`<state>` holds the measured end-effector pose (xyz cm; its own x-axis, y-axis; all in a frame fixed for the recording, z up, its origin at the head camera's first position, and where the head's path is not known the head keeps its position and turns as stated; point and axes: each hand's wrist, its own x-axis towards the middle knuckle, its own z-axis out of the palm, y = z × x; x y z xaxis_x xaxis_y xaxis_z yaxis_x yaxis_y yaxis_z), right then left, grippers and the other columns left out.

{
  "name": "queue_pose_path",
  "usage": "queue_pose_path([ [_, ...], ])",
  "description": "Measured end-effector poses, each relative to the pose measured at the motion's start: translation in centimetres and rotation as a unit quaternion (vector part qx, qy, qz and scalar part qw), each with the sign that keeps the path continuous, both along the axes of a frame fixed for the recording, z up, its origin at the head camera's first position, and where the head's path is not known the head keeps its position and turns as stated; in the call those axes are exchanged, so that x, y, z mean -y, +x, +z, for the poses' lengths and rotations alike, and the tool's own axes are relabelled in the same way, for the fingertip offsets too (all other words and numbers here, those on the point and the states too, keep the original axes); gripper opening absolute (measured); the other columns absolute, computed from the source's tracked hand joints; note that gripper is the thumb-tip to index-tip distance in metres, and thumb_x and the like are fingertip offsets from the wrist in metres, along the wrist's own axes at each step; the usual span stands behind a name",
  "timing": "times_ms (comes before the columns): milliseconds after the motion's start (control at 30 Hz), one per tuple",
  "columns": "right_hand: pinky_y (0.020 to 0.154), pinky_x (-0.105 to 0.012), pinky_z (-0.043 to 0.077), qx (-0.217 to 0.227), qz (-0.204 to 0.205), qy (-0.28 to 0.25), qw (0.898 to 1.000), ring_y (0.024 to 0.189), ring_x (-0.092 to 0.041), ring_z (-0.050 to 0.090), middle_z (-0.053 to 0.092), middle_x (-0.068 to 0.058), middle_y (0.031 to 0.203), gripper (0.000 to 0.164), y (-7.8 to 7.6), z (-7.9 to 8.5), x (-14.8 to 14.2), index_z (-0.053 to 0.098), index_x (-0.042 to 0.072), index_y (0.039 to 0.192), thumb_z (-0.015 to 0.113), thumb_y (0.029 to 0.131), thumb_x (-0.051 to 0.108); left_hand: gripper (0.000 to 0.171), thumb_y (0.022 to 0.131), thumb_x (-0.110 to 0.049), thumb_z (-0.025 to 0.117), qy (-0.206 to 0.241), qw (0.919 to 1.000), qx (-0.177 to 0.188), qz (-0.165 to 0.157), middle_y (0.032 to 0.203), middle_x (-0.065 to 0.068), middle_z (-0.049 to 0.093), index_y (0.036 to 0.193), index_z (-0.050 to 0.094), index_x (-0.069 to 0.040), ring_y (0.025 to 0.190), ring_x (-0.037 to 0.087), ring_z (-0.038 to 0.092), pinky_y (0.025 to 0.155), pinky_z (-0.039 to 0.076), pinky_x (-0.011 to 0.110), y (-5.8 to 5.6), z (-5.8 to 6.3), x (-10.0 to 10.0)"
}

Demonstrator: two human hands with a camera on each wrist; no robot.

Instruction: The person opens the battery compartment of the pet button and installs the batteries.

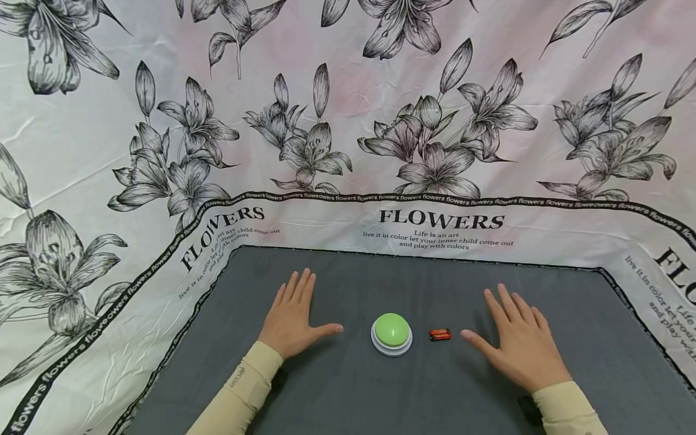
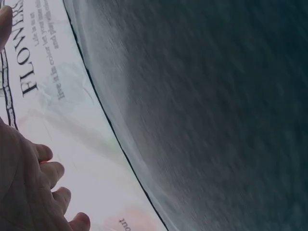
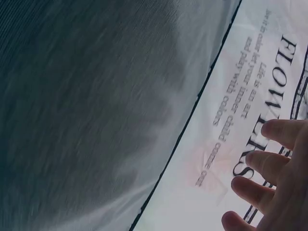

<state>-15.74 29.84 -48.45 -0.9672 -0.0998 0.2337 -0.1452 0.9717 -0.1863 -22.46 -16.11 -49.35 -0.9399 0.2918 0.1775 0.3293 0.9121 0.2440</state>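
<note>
Nearest, two pale yellow sleeves [image 1: 239, 386] are showing above the grey cloth [image 1: 348, 393]; the left hand [image 1: 292, 320], toward its left edge, is holding its fingers straight with the thumb apart, and the right hand [image 1: 519, 343], toward the right edge, is spreading its fingers. Between the hands, a green button [image 1: 392, 329] and, right of it, a red battery [image 1: 440, 334] are sitting. Beyond the far edge, flower-printed fabric [image 1: 326, 223] is extending.

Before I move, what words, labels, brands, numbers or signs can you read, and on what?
"FLOWERS": white cloth border, repeated.
"Life is an art live it in color let your inner child come out and play with colors": beneath it.
"flowers": repeated along the black band.
Left sleeve: lettering too small to read.
Red battery or batteries: print too small to read.
Green button: no text visible.
</note>
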Motion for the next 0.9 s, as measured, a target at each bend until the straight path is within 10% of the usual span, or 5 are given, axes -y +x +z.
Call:
queue_pose_path([
  [900, 0.121, -0.068, 0.039, -0.017, 0.123, -0.008, 0.992, 0.155, -0.043, 0.045, 0.042, -0.015, 0.173, 0.106, -1.3, -1.0, 11.0, 0.045, 0.012, 0.166, 0.063, 0.091, 0.084, 0.114, 0.095, -0.085, 0.054, 0.006, 0.9941, 0.027, -0.105, 0.183, 0.006, 0.016, 0.175, 0.017, -0.014, 0.170, 0.032, 0.016, 0.134, 0.027, 0.057, 1.8, 0.2, -8.0],
])
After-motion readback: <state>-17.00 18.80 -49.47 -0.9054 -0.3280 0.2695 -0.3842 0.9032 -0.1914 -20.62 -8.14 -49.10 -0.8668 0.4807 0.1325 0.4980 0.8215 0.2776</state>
